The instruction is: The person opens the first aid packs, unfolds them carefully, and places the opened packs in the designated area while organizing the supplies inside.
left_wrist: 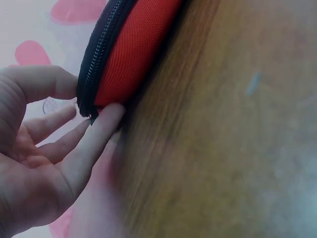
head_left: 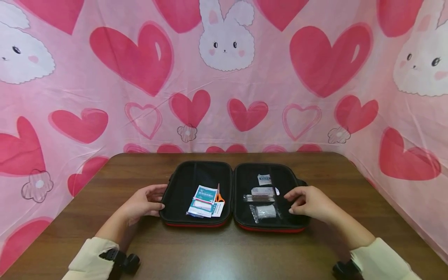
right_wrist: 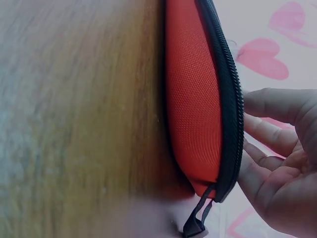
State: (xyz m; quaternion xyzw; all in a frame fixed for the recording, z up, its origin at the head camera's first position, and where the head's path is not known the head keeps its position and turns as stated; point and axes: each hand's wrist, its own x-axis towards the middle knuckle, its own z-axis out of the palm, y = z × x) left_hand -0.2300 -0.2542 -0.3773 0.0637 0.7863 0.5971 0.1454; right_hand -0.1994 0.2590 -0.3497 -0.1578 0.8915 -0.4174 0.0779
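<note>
A black-lined zip case with a red outside (head_left: 213, 169) lies unfolded on the table. My left hand (head_left: 145, 203) holds the left half's outer edge; in the left wrist view the thumb (left_wrist: 101, 129) presses the red side and a finger meets the zipper. My right hand (head_left: 308, 204) is at the right half's outer edge, fingers loosely bent over the rim and nothing between them. The left half holds teal-and-white packets (head_left: 204, 196) and orange-handled scissors (head_left: 219, 197). In the right half lie a wrapped white roll (head_left: 266, 212), a clear slim pack (head_left: 259, 198) and small white packets (head_left: 265, 179).
The brown wooden table (head_left: 210, 252) extends around the case. A pink cloth (head_left: 217, 81) with hearts and rabbits hangs behind and at both sides. A zipper pull (right_wrist: 195, 225) dangles at the right half's corner.
</note>
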